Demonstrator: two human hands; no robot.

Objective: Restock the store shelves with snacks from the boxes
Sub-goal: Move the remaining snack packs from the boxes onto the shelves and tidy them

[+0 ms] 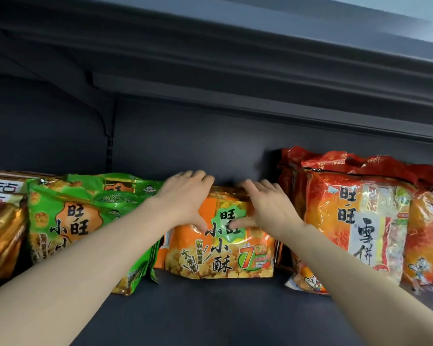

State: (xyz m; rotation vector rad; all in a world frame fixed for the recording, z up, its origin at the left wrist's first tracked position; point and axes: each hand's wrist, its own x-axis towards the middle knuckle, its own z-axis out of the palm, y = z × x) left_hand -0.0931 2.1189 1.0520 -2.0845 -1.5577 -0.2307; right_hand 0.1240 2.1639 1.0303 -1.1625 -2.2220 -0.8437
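Note:
An orange snack bag (220, 255) stands on the dark shelf (210, 310), in the gap between green bags and red-orange bags. My left hand (185, 196) grips its upper left part, fingers curled over the top edge and thumb on the front. My right hand (265, 206) grips the upper right part the same way, thumb pressed on the green label. The bag's top edge is hidden behind my fingers.
Green snack bags (75, 221) stand to the left, with gold-brown packs (3, 233) beyond them. Red-orange rice cracker bags (355, 216) fill the right side. The shelf above (235, 71) hangs low overhead. A dark back panel (185, 141) closes the rear.

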